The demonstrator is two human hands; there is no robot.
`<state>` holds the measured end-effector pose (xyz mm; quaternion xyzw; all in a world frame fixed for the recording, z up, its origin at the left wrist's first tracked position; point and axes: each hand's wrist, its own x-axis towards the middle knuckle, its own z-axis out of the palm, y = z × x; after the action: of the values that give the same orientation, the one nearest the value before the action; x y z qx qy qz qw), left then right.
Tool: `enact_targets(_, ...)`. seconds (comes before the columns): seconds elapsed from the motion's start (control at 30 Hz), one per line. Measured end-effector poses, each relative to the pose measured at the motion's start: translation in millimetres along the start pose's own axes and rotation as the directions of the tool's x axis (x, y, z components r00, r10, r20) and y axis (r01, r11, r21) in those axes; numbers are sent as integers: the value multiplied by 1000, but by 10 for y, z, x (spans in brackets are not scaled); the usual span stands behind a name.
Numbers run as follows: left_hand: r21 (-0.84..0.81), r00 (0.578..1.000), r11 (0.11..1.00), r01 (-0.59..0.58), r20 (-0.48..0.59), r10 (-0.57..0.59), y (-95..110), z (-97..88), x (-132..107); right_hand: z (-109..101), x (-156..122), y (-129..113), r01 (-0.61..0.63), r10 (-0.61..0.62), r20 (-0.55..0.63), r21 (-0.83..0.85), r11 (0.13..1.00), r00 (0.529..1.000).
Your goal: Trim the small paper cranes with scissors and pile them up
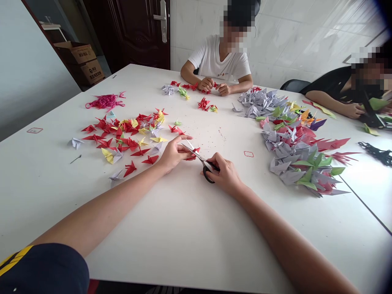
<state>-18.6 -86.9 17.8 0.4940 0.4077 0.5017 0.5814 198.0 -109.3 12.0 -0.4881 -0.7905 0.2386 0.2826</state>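
Note:
In the head view my right hand (226, 173) is wrapped round the black handles of a pair of scissors (201, 159). The blades are parted and point up and left. A red paper crane (196, 152) is pinched between the fingers of my left hand (173, 154), and the blades lie across it. Whether they touch the paper I cannot tell. Left of my left hand lies a loose spread of folded cranes (130, 143), mostly red, with some yellow, white and green.
A large heap of grey, green and red cranes (284, 143) covers the table's right side. Pink cord (105, 101) lies at the far left, black cord (376, 153) at the right. Across the white table (190, 228), one person handles red cranes; another sits at the right.

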Motion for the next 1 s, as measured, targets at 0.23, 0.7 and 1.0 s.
enact_targets(0.23, 9, 997, 1000, -30, -75, 30, -30, -18, 26, -4, -4, -11, -17, 20, -46, 55, 998, 999)
enact_targets(0.7, 49, 918, 991, -125, -373, 134, -31, -61, 59, -67, 14, 144, -39, 52, -49, 234, 971, 997)
enact_targets(1.0, 45, 910, 990, -136, -390, 143, -42, -56, 73, -79, 15, 93, -66, 70, -19, 163, 984, 997)
